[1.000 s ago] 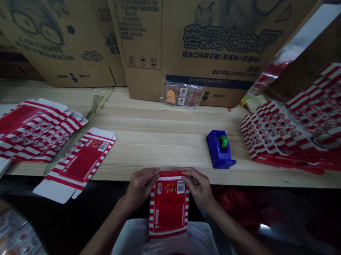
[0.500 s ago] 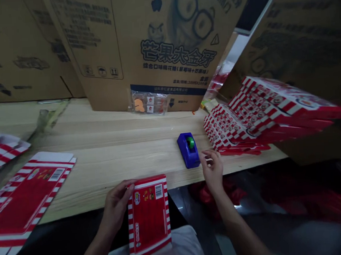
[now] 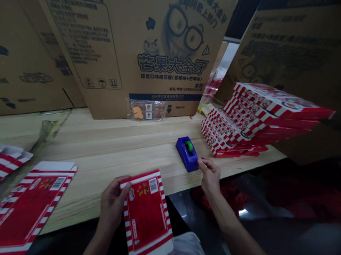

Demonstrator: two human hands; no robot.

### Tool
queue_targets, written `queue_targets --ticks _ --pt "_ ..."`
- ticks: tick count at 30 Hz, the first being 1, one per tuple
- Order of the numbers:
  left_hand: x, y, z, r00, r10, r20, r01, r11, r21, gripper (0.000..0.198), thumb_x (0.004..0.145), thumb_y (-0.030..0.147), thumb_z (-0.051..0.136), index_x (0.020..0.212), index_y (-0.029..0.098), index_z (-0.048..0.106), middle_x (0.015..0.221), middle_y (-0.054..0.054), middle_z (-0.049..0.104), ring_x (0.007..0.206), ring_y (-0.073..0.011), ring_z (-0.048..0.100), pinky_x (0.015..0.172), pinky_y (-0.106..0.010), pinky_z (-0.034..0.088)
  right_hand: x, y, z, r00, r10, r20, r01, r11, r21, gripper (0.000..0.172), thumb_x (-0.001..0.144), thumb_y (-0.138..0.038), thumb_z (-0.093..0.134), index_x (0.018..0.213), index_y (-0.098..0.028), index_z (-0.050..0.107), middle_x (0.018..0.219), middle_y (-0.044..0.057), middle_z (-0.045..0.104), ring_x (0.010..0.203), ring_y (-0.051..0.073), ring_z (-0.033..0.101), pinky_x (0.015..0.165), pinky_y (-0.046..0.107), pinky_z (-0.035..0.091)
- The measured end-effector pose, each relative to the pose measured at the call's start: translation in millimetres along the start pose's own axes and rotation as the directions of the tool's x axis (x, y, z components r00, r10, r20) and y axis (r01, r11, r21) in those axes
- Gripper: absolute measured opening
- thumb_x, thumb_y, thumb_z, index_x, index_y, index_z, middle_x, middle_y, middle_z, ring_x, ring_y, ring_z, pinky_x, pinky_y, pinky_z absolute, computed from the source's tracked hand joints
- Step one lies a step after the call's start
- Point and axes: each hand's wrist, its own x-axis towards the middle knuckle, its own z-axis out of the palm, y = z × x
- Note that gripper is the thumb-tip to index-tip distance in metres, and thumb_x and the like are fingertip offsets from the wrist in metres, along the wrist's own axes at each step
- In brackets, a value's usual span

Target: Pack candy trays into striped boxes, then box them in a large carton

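Observation:
My left hand [image 3: 114, 198] grips a flat red box with white stripes [image 3: 148, 217] by its upper left corner, thumb on the printed face. The box lies tilted over my lap, at the table's front edge, with its barcode at the top right. My right hand [image 3: 210, 175] is at the front end of a blue tape dispenser [image 3: 186, 159], thumb and forefinger pinched together there. Any tape between those fingers is too fine to make out. A green roll [image 3: 188, 146] sits in the dispenser.
Several red-and-white striped boxes [image 3: 245, 119] are stacked at the right. An unfolded striped carton [image 3: 28, 213] lies at the left, near more striped cardboard [image 3: 5, 158]. A big brown carton [image 3: 108, 100] stands behind, with a clear packet [image 3: 148, 110] before it.
My right hand has come in to the dispenser's front end, its fingers closing into a pinch. My left hand still holds the box, which is turned slightly. The camera view has shifted a little.

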Motion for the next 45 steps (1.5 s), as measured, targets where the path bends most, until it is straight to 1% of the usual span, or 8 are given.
queue_targets --ticks 15,17,23,28,32,40,42,45 --pt "48 40 -8.9 0.891 -0.172 0.421 0.108 0.979 0.17 0.03 0.067 0.039 0.077 0.082 0.017 0.065 0.066 0.0 0.066 0.054 -0.014 0.061 0.052 -0.023 0.047 -36 13 -25 0.982 0.027 0.186 -0.023 0.999 -0.024 0.025 0.08 -0.041 0.064 0.073 -0.018 0.059 0.085 0.004 0.056 0.079 0.018 0.054 0.075 0.035 0.05" --pt "48 39 -2.2 0.851 -0.219 0.477 0.14 0.971 0.196 0.028 0.065 0.038 0.077 0.081 0.017 0.066 0.064 0.001 0.066 0.053 -0.0135 0.06 0.052 -0.023 0.046 -45 -3 -15 0.891 0.075 0.448 -0.065 0.997 -0.039 0.021 0.084 -0.037 0.062 0.074 -0.019 0.059 0.078 0.002 0.056 0.072 0.016 0.054 0.07 0.031 0.048" --pt "44 37 15.5 0.76 -0.252 0.6 0.106 0.958 0.268 0.025 0.065 0.035 0.075 0.075 0.014 0.066 0.058 0.002 0.063 0.05 -0.0112 0.056 0.051 -0.021 0.043 -59 -53 58 0.247 -0.04 0.968 0.207 0.978 -0.012 0.022 0.086 -0.028 0.06 0.067 -0.018 0.058 0.078 0.001 0.057 0.074 0.015 0.055 0.066 0.026 0.042" --pt "39 35 6.6 0.78 -0.209 0.59 0.072 0.966 0.248 0.019 0.066 0.031 0.074 0.076 0.015 0.066 0.059 0.002 0.061 0.05 -0.0096 0.052 0.051 -0.02 0.041 -71 -51 87 0.309 0.0 0.951 0.444 0.884 -0.144 0.021 0.076 -0.023 0.069 0.062 -0.018 0.055 0.065 -0.002 0.054 0.06 0.012 0.048 0.056 0.025 0.034" --pt "35 41 -6.5 0.813 -0.152 0.562 0.008 0.968 0.252 0.017 0.07 0.031 0.072 0.077 0.015 0.067 0.06 0.002 0.061 0.053 -0.0106 0.052 0.052 -0.02 0.04 -75 -43 93 0.348 0.163 0.923 0.139 0.965 -0.222 0.023 0.072 -0.034 0.075 0.074 -0.019 0.059 0.061 -0.004 0.057 0.055 0.012 0.049 0.052 0.023 0.032" --pt "33 73 -26.4 0.807 0.024 0.59 -0.167 0.968 0.189 0.022 0.074 0.037 0.072 0.08 0.015 0.072 0.077 -0.005 0.066 0.068 -0.0148 0.058 0.063 -0.023 0.045 -69 -43 132 -0.159 0.276 0.948 -0.612 0.726 -0.314 0.047 0.047 -0.048 0.087 0.064 -0.015 0.057 0.057 -0.005 0.055 0.048 0.007 0.047 0.053 0.022 0.038" --pt "37 74 -35.5 0.879 0.038 0.475 -0.122 0.981 0.149 0.023 0.072 0.037 0.074 0.08 0.015 0.071 0.077 -0.004 0.066 0.067 -0.0148 0.06 0.061 -0.023 0.046 -58 -45 154 -0.137 0.247 0.959 -0.444 0.85 -0.282 0.042 0.057 -0.052 0.08 0.066 -0.016 0.06 0.057 -0.004 0.056 0.047 0.008 0.048 0.052 0.022 0.039" --pt "42 63 -59.5 0.999 0.009 0.054 -0.01 0.999 0.033 0.032 0.067 0.04 0.077 0.087 0.017 0.065 0.074 -0.001 0.065 0.06 -0.0148 0.061 0.055 -0.024 0.049 -17 -53 203 0.187 0.098 0.977 0.26 0.955 -0.145 0.025 0.075 -0.042 0.066 0.072 -0.017 0.065 0.065 0.0 0.064 0.057 0.013 0.058 0.056 0.024 0.045"
